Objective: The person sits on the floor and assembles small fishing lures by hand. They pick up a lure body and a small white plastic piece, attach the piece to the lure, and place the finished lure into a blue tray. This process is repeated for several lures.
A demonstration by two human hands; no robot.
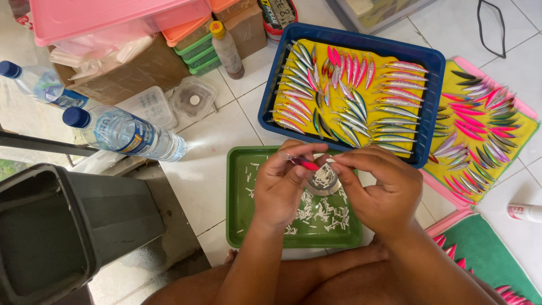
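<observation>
**Pink lure pinched over the green tray**

Your knees sit lowest in view, forearms rising from them; your left hand (282, 183) pinches a small pink lure (305, 164) between thumb and fingertips, likely to steady it; your right hand (375, 189) closes its fingertips at the lure's tip, on something too small to make out; both work above the green tray (237, 192), so white bits (322, 213) stay contained; a round dish (323, 182) is half hidden; the blue tray (271, 96) lies beyond.
</observation>
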